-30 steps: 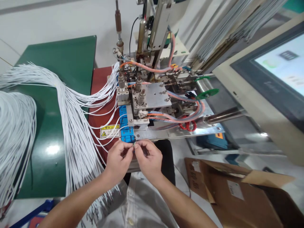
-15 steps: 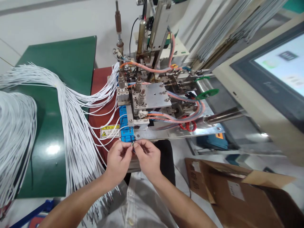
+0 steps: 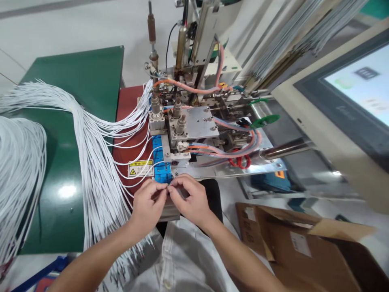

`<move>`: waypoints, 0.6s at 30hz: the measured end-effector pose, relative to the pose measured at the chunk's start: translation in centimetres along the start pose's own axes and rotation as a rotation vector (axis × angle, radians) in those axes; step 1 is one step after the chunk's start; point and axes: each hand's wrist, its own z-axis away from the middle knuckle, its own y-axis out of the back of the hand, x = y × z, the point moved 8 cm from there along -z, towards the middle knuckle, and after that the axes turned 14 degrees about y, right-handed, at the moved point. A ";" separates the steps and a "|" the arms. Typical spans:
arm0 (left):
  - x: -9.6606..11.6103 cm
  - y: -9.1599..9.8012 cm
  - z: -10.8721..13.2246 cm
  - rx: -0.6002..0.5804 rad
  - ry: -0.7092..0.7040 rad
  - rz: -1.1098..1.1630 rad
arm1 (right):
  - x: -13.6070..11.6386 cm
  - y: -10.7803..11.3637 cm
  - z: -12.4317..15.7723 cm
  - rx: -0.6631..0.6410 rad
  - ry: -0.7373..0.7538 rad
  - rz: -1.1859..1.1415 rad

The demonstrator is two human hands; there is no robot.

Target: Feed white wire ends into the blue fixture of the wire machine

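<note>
My left hand [image 3: 148, 205] and my right hand [image 3: 190, 198] meet fingertip to fingertip just in front of the blue wire guide block [image 3: 160, 160] of a metal machine [image 3: 194, 125]. Both hands pinch the end of a thin white wire [image 3: 164, 190]; its tip is too small to make out. A thick fan of white wires [image 3: 94, 158] runs from the green table [image 3: 73, 81] on the left into the blue block, passing under my left wrist.
A touchscreen panel [image 3: 355, 93] stands at the right. An open cardboard box [image 3: 304, 247] sits at the lower right. A yellow warning label [image 3: 140, 168] is stuck on the red plate [image 3: 127, 105]. Another white wire bundle [image 3: 18, 174] lies far left.
Both hands have shifted slightly left and toward me, staying pinched together on the wire end. Nothing else has moved.
</note>
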 end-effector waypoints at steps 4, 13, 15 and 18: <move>0.1 -0.6 -0.4 -0.177 -0.017 -0.124 | 0.1 -0.7 -0.3 -0.283 0.021 0.001; -2.2 -1.6 -0.9 -0.236 0.373 0.383 | 1.9 -0.8 1.9 0.101 -0.260 -0.214; -2.3 -1.7 -0.8 -0.232 0.385 0.404 | 2.2 -0.8 2.3 0.146 -0.287 -0.243; -2.1 -1.7 -0.7 -0.246 0.383 0.426 | 3.1 -0.7 2.5 0.185 -0.387 -0.311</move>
